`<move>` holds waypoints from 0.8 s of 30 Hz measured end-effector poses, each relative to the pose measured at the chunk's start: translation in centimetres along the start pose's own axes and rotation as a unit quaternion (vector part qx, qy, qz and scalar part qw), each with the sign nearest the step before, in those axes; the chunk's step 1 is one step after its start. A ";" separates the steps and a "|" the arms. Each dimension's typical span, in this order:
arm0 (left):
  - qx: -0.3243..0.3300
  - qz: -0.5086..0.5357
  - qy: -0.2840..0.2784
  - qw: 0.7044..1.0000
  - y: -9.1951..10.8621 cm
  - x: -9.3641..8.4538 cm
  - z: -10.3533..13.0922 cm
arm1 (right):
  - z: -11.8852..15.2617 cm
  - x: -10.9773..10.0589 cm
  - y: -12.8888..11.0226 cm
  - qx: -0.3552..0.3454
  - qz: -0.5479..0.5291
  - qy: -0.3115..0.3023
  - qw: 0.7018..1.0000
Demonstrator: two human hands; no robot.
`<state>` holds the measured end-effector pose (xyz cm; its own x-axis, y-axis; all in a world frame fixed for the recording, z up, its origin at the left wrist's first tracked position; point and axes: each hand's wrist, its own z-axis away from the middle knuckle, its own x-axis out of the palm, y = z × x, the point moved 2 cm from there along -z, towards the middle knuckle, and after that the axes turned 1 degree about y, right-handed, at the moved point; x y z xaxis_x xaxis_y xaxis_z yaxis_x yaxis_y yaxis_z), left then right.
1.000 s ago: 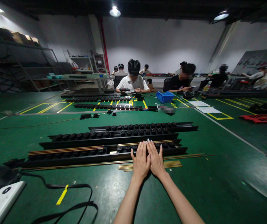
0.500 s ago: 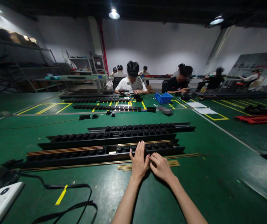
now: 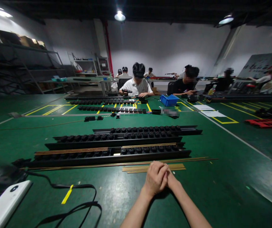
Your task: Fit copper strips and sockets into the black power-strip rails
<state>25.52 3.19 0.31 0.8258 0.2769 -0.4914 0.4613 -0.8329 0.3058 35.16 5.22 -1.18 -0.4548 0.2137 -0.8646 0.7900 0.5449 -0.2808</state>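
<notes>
My left hand is closed over my right hand, and both rest together at the near side of the thin brass rods. The fingers of my right hand are hidden beneath the left. Just beyond lie long thin rods along the front of a black channel rail fitted with a row of small black blocks. Copper-coloured rods lie along the left part of this rail, and brass rods along its right part. Two more such rails stand behind it.
A white phone, a black strap and a yellow strip lie at the left. Across the green table are a blue bin, paper sheets and black strips. Several people sit beyond, one in white holding a power tool.
My hands have come back from the front rail and the rods, and my left hand has folded over my right. The view has shifted slightly.
</notes>
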 end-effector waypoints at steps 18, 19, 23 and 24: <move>-0.074 -0.008 0.033 0.997 -0.4 0.0 0.2 | 0.9 1.8 0.9 0.001 0.010 -0.021 1.000; -0.080 -0.021 0.035 0.996 -0.5 0.0 0.2 | 0.8 1.7 0.9 0.004 0.008 -0.022 1.000; -0.102 -0.096 0.043 0.989 -1.2 -0.3 0.2 | 0.1 0.8 0.7 0.013 -0.007 -0.023 1.000; -0.106 -0.110 0.046 0.987 -1.5 -0.4 0.2 | 0.0 0.6 0.7 0.013 -0.012 -0.020 1.000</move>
<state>24.47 4.22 -0.10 0.7192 0.4905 -0.4921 0.6825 -0.6313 0.3683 35.48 5.76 -1.86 -0.4577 0.1679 -0.8731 0.7897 0.5280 -0.3124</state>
